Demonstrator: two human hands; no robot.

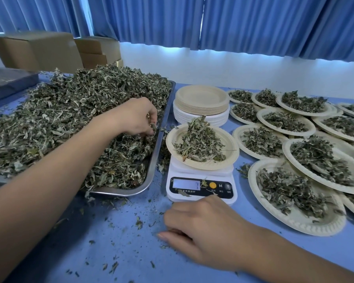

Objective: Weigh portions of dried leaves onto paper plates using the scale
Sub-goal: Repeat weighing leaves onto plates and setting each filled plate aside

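A big heap of dried leaves point(70, 119) fills a steel tray point(153, 172) on the left. My left hand point(139, 117) reaches into the heap near the tray's right rim, fingers curled down and pinching some leaves. Right of the tray stands a white digital scale point(200, 188). On it sits a paper plate point(231, 152) piled with leaves. My right hand point(200, 229) rests on the blue table in front of the scale, fingers loosely curled, holding nothing.
A stack of unused paper plates point(201, 105) stands behind the scale. Several filled plates point(294, 201) overlap across the right side. Leaf crumbs litter the blue tabletop point(110, 231). Cardboard boxes point(39, 50) and blue curtains stand at the back.
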